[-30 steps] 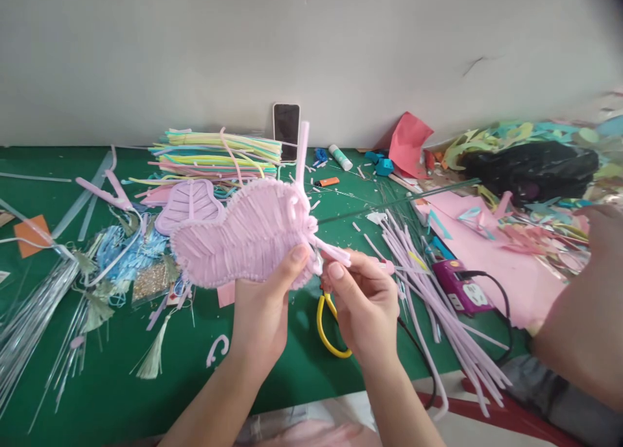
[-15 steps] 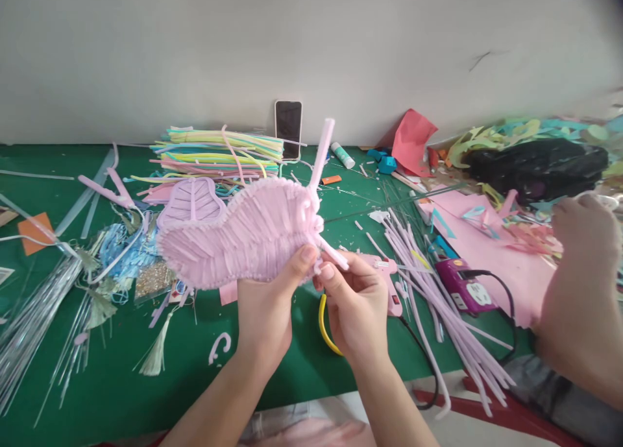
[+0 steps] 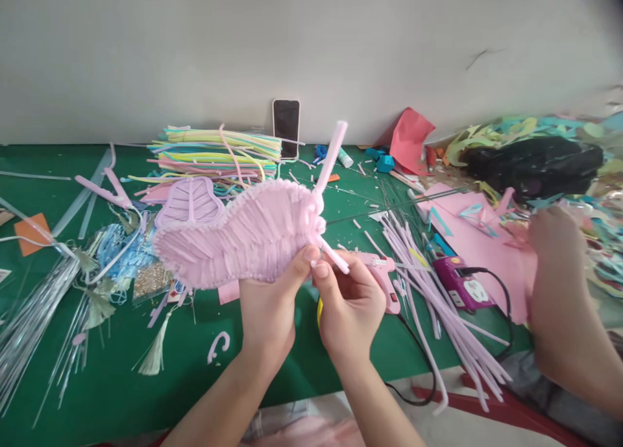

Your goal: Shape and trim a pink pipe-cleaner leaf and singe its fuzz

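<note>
Strands of silvery film (image 3: 43, 304) lay fanned across the lower left of the frame on the green surface (image 3: 195, 395), below an orange square (image 3: 33, 234). Beside them were blue tassels (image 3: 119, 252), a pale tassel (image 3: 156, 353) and a packet of beads (image 3: 152, 279). A multicoloured stem bundle (image 3: 214, 152) sat in the upper left.

The fuzzy pink shape (image 3: 243, 233) was held up left of centre, partly covering a lilac leaf shape (image 3: 189, 204). The left hand (image 3: 267, 311) gripped its lower right part, thumb in front, the other fingers mostly hidden behind. A phone (image 3: 286, 126) stood against the wall (image 3: 195, 58).

At centre, the right hand (image 3: 350, 311) had thumb and forefinger closed together at the shape's lower right edge, beside a short stalk (image 3: 335, 255); what they pinched was too small to tell.

Right of it lay a pink glue gun (image 3: 388, 286), lilac stems (image 3: 442, 317), a purple socket block (image 3: 462, 285) and pink paper (image 3: 506, 265), with another person's arm (image 3: 559, 298) at far right.
</note>
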### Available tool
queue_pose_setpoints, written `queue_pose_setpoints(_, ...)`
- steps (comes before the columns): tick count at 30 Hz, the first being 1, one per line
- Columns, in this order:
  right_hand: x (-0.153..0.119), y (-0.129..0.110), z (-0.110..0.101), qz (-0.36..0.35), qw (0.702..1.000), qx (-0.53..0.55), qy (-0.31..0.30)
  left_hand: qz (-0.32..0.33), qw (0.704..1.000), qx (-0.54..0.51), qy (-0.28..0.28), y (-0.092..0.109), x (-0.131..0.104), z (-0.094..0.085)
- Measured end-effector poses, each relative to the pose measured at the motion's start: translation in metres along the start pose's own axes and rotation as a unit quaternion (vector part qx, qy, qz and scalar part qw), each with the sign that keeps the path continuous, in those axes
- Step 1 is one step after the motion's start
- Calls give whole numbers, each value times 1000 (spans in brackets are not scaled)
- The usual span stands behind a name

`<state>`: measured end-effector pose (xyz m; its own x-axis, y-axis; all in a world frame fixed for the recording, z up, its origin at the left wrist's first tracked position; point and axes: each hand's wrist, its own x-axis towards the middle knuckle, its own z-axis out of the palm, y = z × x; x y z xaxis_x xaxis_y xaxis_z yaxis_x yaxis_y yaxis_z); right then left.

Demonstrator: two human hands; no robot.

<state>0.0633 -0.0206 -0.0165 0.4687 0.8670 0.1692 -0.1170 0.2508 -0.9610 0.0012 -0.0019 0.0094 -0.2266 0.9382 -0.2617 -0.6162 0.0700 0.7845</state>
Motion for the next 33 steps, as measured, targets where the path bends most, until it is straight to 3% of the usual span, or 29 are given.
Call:
queue_pose_setpoints(3,-2,4,9,-21,999,-3,50,-16,1000,14,9,-4,0,-1)
queue_pose_setpoints(8,-1,9,14,1,996,-23,90,-31,999,-3,-26,-9,1,-2)
queue_pose_setpoints(10,-1,9,10,20,997,-3,74,-33,999,1,-34,-8,2,-2)
queue_pose_setpoints(15,0,9,-4,94,990,100,-32,7,999,0,-54,-2,5,-1)
queue_pose_setpoints(20,5,7,-9,116,985,118,-47,8,999,4,-40,0,4,0)
queue_pose_setpoints(23,6,6,-6,99,990,92,-41,8,1000,-2,-30,-1,4,0)
queue_pose_setpoints(27,3,8,1,23,1000,9,5,-2,999,-4,-35,-5,5,-2)
queue_pose_setpoints(33,2,14,7,-42,995,-93,23,-28,999,-2,-41,-7,11,-5)
